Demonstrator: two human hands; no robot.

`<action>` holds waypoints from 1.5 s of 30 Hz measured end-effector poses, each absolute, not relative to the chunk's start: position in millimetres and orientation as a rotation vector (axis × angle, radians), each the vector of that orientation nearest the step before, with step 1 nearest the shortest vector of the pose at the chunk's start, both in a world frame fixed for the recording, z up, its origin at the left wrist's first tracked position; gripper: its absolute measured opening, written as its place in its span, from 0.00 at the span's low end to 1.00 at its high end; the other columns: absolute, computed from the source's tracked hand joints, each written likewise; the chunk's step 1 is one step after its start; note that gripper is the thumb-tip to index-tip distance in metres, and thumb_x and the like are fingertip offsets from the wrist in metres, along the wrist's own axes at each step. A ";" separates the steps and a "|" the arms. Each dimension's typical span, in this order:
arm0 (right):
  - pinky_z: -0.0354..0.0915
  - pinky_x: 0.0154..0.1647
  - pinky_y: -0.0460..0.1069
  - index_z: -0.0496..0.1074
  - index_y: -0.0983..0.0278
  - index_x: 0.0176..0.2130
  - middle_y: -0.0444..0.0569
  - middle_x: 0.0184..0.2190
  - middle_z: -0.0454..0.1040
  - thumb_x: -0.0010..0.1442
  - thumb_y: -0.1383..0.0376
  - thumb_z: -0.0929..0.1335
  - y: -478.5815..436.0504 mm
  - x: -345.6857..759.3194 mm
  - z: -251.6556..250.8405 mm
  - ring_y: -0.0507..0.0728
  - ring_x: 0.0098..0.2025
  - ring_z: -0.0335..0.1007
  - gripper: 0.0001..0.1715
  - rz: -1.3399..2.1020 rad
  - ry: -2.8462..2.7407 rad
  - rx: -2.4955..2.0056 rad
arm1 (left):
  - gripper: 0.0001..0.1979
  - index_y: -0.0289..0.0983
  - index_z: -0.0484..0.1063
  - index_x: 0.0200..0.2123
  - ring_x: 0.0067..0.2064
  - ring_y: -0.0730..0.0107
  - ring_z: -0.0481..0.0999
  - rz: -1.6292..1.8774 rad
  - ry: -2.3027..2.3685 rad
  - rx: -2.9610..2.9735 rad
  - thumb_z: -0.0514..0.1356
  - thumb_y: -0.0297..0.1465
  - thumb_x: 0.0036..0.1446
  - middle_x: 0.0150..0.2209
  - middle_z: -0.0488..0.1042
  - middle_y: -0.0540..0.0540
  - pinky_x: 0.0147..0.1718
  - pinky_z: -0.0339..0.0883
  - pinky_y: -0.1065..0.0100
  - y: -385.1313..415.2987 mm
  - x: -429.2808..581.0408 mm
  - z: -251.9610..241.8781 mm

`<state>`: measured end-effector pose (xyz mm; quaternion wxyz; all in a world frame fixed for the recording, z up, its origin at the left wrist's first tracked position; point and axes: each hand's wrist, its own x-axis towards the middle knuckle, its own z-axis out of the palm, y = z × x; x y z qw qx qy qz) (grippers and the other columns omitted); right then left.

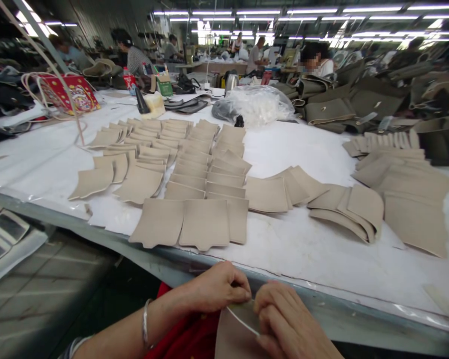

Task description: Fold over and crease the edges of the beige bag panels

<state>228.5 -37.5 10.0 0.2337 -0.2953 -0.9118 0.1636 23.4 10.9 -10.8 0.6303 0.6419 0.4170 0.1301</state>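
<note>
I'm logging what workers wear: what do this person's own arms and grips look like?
The left grip and right grip are ungloved. A silver-coloured bangle circles the left wrist; farther up, a dark sleeve edge with pale trim shows.

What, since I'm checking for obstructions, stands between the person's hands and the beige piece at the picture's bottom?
Nothing visible: the left hand pinches near the upper edge of the beige piece, and the right hand holds its right side. The table edge lies beyond.

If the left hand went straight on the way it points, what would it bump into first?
Probably the right hand, just ahead of the left hand, though depth is unclear.
</note>
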 end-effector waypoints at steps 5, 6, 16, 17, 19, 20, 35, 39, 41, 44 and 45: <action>0.72 0.41 0.51 0.60 0.60 0.35 0.50 0.39 0.73 0.58 0.78 0.61 -35.4 227.8 -14.5 0.58 0.41 0.71 0.13 0.612 -2.418 -0.906 | 0.18 0.33 0.76 0.35 0.32 0.72 0.68 0.329 0.933 1.490 0.49 0.36 0.63 0.29 0.72 0.49 0.33 0.60 0.73 -0.4 8.4 -4.7; 0.72 0.43 0.51 0.61 0.60 0.36 0.51 0.41 0.73 0.58 0.79 0.60 -36.2 228.3 -16.6 0.58 0.43 0.71 0.14 0.643 -2.417 -0.927 | 0.17 0.34 0.77 0.38 0.34 0.71 0.70 0.313 0.951 1.539 0.51 0.36 0.63 0.32 0.74 0.49 0.34 0.60 0.73 -3.2 4.0 -1.4; 0.71 0.41 0.52 0.63 0.61 0.43 0.49 0.39 0.73 0.64 0.75 0.58 -34.9 226.2 -22.6 0.57 0.40 0.70 0.12 0.876 -2.406 -1.021 | 0.08 0.37 0.71 0.26 0.33 0.73 0.71 0.213 1.074 1.741 0.56 0.26 0.58 0.29 0.73 0.52 0.33 0.56 0.74 -20.2 -3.4 -2.5; 0.70 0.40 0.52 0.63 0.61 0.42 0.49 0.38 0.72 0.65 0.74 0.57 -35.0 226.9 -23.9 0.57 0.40 0.69 0.12 0.900 -2.420 -1.023 | 0.09 0.37 0.70 0.25 0.33 0.73 0.70 0.214 1.070 1.735 0.55 0.26 0.58 0.28 0.71 0.53 0.33 0.56 0.74 -20.3 -2.4 -3.8; 0.69 0.39 0.51 0.63 0.61 0.41 0.48 0.37 0.72 0.66 0.74 0.57 -35.5 228.8 -25.2 0.57 0.38 0.68 0.11 0.942 -2.444 -1.039 | 0.09 0.37 0.70 0.25 0.32 0.74 0.70 0.218 1.069 1.716 0.55 0.26 0.57 0.27 0.70 0.53 0.32 0.55 0.74 -19.8 -0.8 -4.5; 0.68 0.38 0.51 0.63 0.60 0.40 0.47 0.36 0.71 0.66 0.73 0.57 -35.6 229.6 -25.3 0.57 0.37 0.68 0.10 0.954 -2.452 -1.063 | 0.09 0.37 0.70 0.25 0.32 0.74 0.70 0.219 1.071 1.705 0.55 0.26 0.56 0.27 0.70 0.53 0.32 0.55 0.74 -19.4 -0.2 -4.0; 0.66 0.39 0.53 0.60 0.60 0.37 0.47 0.36 0.69 0.69 0.71 0.55 -32.1 231.7 -20.1 0.58 0.38 0.65 0.10 1.192 -2.469 -1.180 | 0.09 0.34 0.77 0.30 0.26 0.74 0.68 0.194 1.190 1.534 0.57 0.27 0.47 0.22 0.69 0.54 0.23 0.53 0.76 -21.1 2.2 -10.8; 0.65 0.39 0.52 0.60 0.60 0.37 0.46 0.36 0.69 0.68 0.72 0.56 -32.3 231.9 -20.0 0.57 0.37 0.65 0.10 1.186 -2.456 -1.165 | 0.09 0.35 0.77 0.29 0.24 0.77 0.67 0.202 1.176 1.535 0.57 0.25 0.46 0.21 0.68 0.56 0.22 0.52 0.76 -21.4 2.5 -9.5; 0.65 0.37 0.51 0.60 0.60 0.36 0.45 0.35 0.69 0.68 0.72 0.56 -32.2 232.0 -21.1 0.56 0.37 0.66 0.10 1.173 -2.449 -1.168 | 0.09 0.35 0.77 0.30 0.25 0.77 0.67 0.194 1.189 1.565 0.57 0.24 0.47 0.21 0.68 0.56 0.22 0.52 0.76 -20.6 3.2 -8.1; 0.65 0.36 0.50 0.60 0.59 0.36 0.45 0.34 0.69 0.68 0.72 0.57 -32.7 233.2 -23.4 0.56 0.35 0.66 0.10 1.125 -2.457 -1.178 | 0.06 0.37 0.78 0.30 0.28 0.74 0.71 0.192 1.194 1.647 0.59 0.27 0.50 0.24 0.72 0.55 0.26 0.54 0.75 -18.7 6.7 -4.3; 0.65 0.35 0.50 0.60 0.59 0.36 0.45 0.34 0.69 0.68 0.72 0.57 -33.0 233.8 -24.2 0.56 0.35 0.66 0.10 1.097 -2.467 -1.172 | 0.06 0.38 0.78 0.30 0.30 0.74 0.72 0.193 1.181 1.678 0.60 0.27 0.52 0.26 0.73 0.54 0.29 0.55 0.74 -18.1 8.7 -2.9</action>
